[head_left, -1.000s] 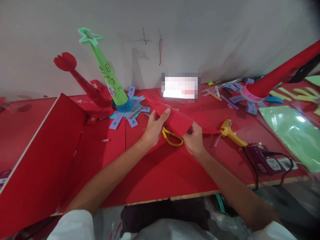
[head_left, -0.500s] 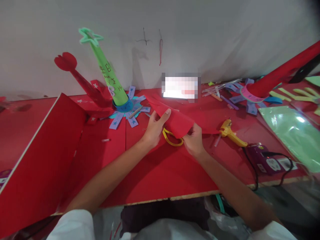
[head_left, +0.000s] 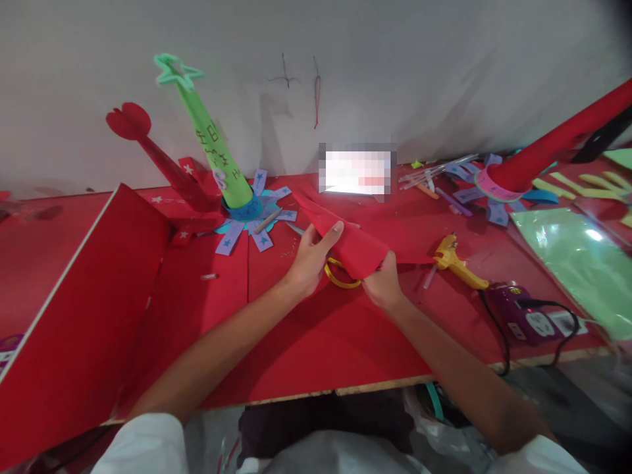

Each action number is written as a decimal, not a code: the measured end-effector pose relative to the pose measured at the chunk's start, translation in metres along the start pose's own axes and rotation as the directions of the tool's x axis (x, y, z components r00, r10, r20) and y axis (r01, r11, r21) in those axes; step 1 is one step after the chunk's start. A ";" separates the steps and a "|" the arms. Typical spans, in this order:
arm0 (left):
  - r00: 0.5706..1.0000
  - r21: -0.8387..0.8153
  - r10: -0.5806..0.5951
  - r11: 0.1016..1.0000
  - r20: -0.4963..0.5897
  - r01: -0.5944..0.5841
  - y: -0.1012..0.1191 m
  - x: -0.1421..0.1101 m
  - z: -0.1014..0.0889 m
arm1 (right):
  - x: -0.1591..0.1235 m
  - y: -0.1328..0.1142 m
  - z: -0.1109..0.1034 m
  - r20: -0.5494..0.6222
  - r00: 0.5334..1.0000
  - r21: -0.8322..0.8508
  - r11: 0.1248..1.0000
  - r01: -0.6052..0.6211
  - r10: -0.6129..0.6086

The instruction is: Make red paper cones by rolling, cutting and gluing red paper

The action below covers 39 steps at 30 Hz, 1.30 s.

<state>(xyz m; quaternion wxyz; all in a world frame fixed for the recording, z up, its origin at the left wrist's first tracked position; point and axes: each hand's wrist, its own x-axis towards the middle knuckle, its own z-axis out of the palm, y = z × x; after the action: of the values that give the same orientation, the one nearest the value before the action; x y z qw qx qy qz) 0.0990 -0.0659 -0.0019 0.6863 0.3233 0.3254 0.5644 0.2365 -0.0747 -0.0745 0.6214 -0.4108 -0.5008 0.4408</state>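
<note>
Both of my hands hold a sheet of red paper (head_left: 353, 247) curled into a cone shape above the red table (head_left: 306, 342). My left hand (head_left: 310, 258) grips its left side with the thumb on top. At the wide near end my right hand (head_left: 381, 284) pinches the overlapping edges. Yellow-handled scissors (head_left: 340, 278) lie on the table right under the paper, between my hands, partly hidden.
A green paper cone (head_left: 212, 148) with a star top stands on a blue fringed base at back left, a red cone beside it. A yellow glue gun (head_left: 457, 260) and a purple power strip (head_left: 523, 319) lie right. A raised red board (head_left: 74, 316) stands left; green sheet (head_left: 577, 263) far right.
The red paper has been rolled tighter into a cone. My hands have come slightly closer together over the scissors.
</note>
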 end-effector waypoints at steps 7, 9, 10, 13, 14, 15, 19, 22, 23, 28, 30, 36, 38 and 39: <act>1.000 -0.003 -0.014 1.000 0.017 0.014 -0.001 -0.002 0.000 | -0.002 -0.003 0.000 0.000 1.000 -0.041 0.999 -0.016 0.016; 1.000 0.011 -0.009 1.000 0.021 0.009 -0.001 -0.001 0.000 | -0.001 -0.003 0.000 -0.019 1.000 -0.041 0.999 -0.014 0.013; 1.000 0.013 -0.004 1.000 0.019 0.003 -0.001 -0.001 0.000 | 0.000 -0.003 0.000 -0.027 1.000 -0.042 0.999 -0.009 0.007; 1.000 -0.008 0.021 1.000 0.013 -0.021 -0.002 0.000 -0.001 | 0.002 -0.003 -0.001 -0.056 0.998 -0.039 0.999 0.001 -0.003; 1.000 -0.020 0.028 0.999 0.013 -0.028 -0.002 0.001 -0.001 | 0.002 -0.003 -0.001 -0.064 0.998 -0.036 0.999 0.000 -0.002; 0.999 -0.033 0.037 0.999 0.011 -0.036 -0.002 0.002 -0.002 | 0.003 -0.002 -0.001 -0.067 0.998 -0.031 0.999 -0.005 0.003; 0.994 -0.057 0.112 0.992 -0.015 -0.113 0.003 0.009 -0.008 | 0.003 -0.002 -0.002 -0.062 0.998 -0.023 0.999 -0.028 0.027; 0.981 -0.034 0.189 0.981 -0.049 -0.191 0.008 0.015 -0.014 | 0.003 -0.004 -0.002 -0.078 0.997 -0.041 0.999 -0.033 0.029; 0.975 -0.027 0.215 0.976 -0.064 -0.217 0.009 0.017 -0.015 | 0.003 -0.004 -0.002 -0.079 0.996 -0.047 0.998 -0.036 0.032; 0.944 -0.001 0.301 0.953 -0.133 -0.304 0.010 0.022 -0.019 | 0.003 -0.004 -0.002 -0.058 0.997 -0.033 0.998 -0.044 0.042; 0.944 0.018 0.304 0.953 -0.129 -0.304 0.010 0.023 -0.019 | 0.003 -0.003 -0.002 -0.052 0.998 -0.025 0.999 -0.037 0.035; 0.938 0.133 0.313 0.946 -0.151 -0.294 0.010 0.023 -0.022 | 0.003 -0.001 -0.002 -0.050 0.998 -0.044 0.999 -0.031 0.029; 0.936 0.147 0.321 0.942 -0.146 -0.300 0.011 0.023 -0.022 | 0.003 -0.002 -0.001 -0.055 0.998 -0.052 0.998 -0.038 0.035; 0.935 0.151 0.324 0.941 -0.146 -0.302 0.011 0.023 -0.022 | 0.003 -0.003 0.000 -0.059 0.997 -0.053 0.998 -0.043 0.040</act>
<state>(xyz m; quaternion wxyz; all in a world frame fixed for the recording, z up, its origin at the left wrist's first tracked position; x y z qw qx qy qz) 0.0784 -0.0402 -0.0077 0.5357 0.3648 0.3618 0.6701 0.2377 -0.0726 -0.0707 0.6152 -0.4503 -0.4856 0.4277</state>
